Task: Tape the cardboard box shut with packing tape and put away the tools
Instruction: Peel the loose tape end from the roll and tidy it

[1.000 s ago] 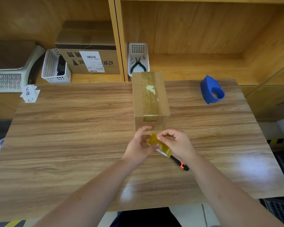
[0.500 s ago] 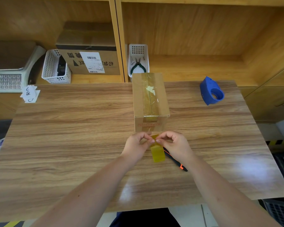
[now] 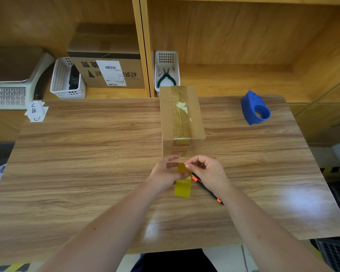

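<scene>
Yellow strip of tape (image 3: 183, 185) pinched at its top end between both hands, hanging down over the wooden table (image 3: 86, 163). Left hand (image 3: 166, 174) closed on the strip's upper left edge, thumb and fingertips pressed narrow against it. Right hand (image 3: 206, 171) curled, thumb and forefinger gripping the top right corner, other fingers folded in. Loose lower end dangling at 6 o'clock from the fingers. Cardboard box (image 3: 182, 122) stood at 12 o'clock just beyond the knuckles, taped lengthwise along its top seam. Black-and-orange utility knife (image 3: 206, 188) lay on the table at 4 o'clock, partly hidden under the right wrist. Blue tape dispenser (image 3: 254, 108) sat well apart at 2 o'clock.
</scene>
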Tool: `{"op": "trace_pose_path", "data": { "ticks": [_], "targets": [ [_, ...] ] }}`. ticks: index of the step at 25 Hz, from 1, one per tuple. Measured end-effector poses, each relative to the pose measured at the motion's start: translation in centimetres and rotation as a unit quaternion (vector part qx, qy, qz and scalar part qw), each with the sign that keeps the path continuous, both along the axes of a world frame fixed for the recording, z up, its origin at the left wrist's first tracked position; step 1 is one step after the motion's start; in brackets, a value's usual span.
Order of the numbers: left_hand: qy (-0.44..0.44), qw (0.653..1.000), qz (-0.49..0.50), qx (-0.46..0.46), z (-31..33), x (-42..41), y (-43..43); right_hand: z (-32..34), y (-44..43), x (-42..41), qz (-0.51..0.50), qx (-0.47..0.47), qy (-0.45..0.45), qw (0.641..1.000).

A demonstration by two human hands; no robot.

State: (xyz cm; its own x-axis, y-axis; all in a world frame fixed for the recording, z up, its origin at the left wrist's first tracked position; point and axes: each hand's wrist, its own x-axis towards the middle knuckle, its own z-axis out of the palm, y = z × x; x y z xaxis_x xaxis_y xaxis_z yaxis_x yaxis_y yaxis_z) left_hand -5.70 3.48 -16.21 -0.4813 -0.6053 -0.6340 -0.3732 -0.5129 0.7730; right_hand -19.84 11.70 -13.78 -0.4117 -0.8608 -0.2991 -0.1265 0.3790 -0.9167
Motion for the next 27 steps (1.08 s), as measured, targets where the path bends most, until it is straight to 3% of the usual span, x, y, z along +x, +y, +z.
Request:
{"op": "trace_pose_path", "data": {
  "ticks": [8,13,16,21,24,27],
  "targets": [
    [-0.026,0.999,0.033,-0.002,-0.4,0.1,0.4,-1.5,-1.1,0.3,-0.029,0.034,0.075,0.996],
    [0.006,0.995,0.068,-0.067,-0.6,-0.2,1.0,-2.9,-1.7,0.6,-0.083,0.076,-0.015,0.993],
    [0.021,0.992,0.063,-0.104,-0.5,0.0,1.1,-3.3,-1.5,0.9,-0.116,0.060,-0.128,0.983],
    [0.073,0.987,-0.024,-0.143,-0.4,0.7,0.7,-3.3,-0.4,-0.8,-0.050,0.076,-0.325,0.941],
    [0.080,0.984,-0.047,-0.152,-0.3,0.9,0.3,-3.4,0.0,-1.2,-0.018,0.084,-0.288,0.954],
    [0.021,0.985,-0.028,-0.168,-0.3,0.9,0.4,-3.4,0.1,-1.0,-0.031,0.075,-0.233,0.969]
  ]
}}
